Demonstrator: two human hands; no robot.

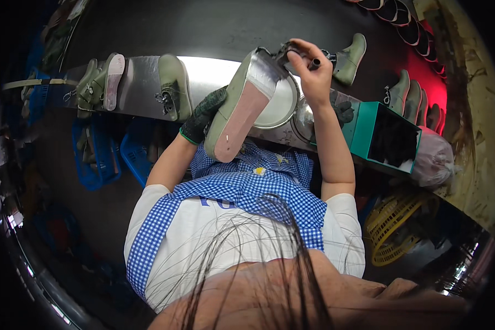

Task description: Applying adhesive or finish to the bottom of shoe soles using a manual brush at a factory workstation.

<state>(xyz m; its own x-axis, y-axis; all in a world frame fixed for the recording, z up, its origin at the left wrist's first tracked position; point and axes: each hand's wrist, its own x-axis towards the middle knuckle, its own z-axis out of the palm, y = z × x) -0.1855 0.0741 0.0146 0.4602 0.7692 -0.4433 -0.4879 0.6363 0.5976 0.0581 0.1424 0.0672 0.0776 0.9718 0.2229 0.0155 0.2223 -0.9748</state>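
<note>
My left hand (203, 116), in a dark glove with a green cuff, is closed round the side of a green shoe (231, 104). The shoe is tilted, its pinkish underside turned up and its heel end pointing away from me. That heel end looks shiny and wet or metallic. My bare right hand (313, 71) pinches a dark brush (315, 64) against the heel end; the bristles are blurred and partly hidden. Beneath the shoe, a round pale pan (279, 107) sits on the bench, with a second round container (303, 121) beside it.
Green shoes stand on the metal bench (140, 82) at left, including one upright shoe (174, 85). Another shoe (351, 59) lies beyond my right hand. A teal box (363, 132) with black material, a plastic bag (433, 157) and a yellow basket (393, 225) are right; blue crates (96, 176) are left.
</note>
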